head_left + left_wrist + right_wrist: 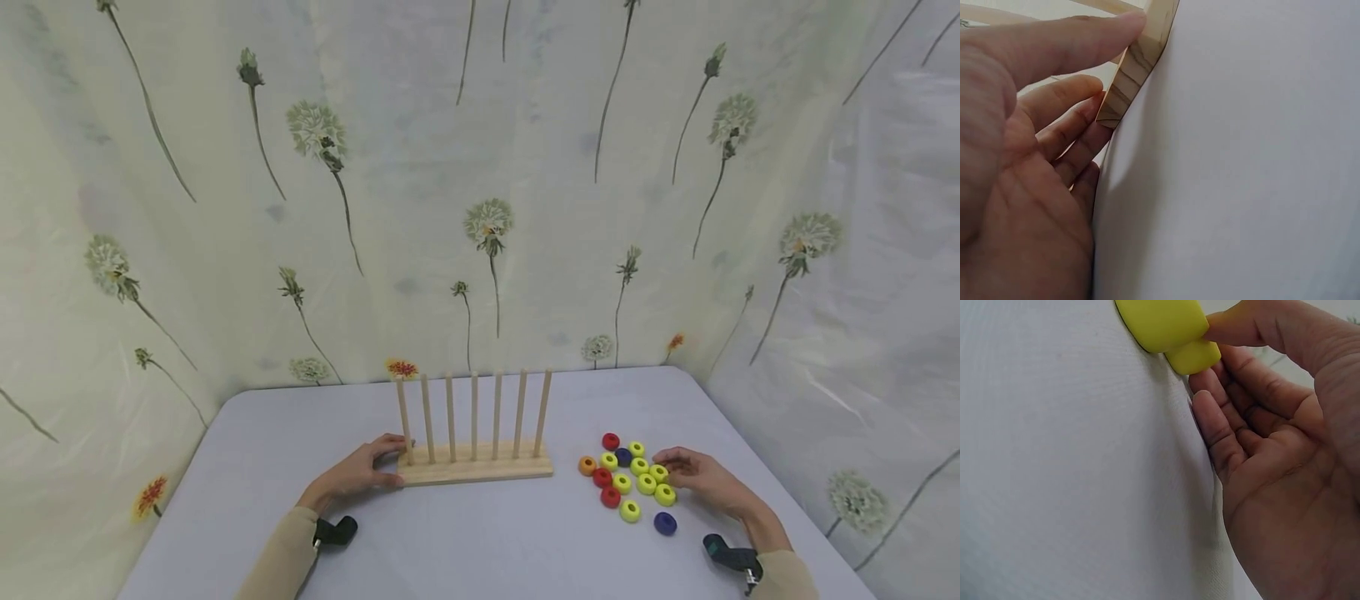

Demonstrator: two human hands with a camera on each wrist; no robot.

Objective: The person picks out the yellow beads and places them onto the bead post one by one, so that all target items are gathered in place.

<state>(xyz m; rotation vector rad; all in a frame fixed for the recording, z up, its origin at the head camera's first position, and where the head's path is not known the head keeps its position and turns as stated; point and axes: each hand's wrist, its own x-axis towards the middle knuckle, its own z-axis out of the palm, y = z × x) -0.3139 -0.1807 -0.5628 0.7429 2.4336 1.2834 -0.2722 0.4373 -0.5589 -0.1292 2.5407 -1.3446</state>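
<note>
I see left hand (367,468) gripping rack (476,478) by left end; it looks stiff, light. Right of rack, right hand (703,481) pinches yellow ring (658,473). Ring seems light, hard, smooth, maybe slippery; I'd hold by outer rim, clear of hole.

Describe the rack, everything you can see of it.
The rack looks like pale, unpainted wood: a long, flat base with seven slim pegs in a row, all bare. Its left end shows dark grain lines. It stands upright on the table, left of the rings. The left grip holds that end.
</note>
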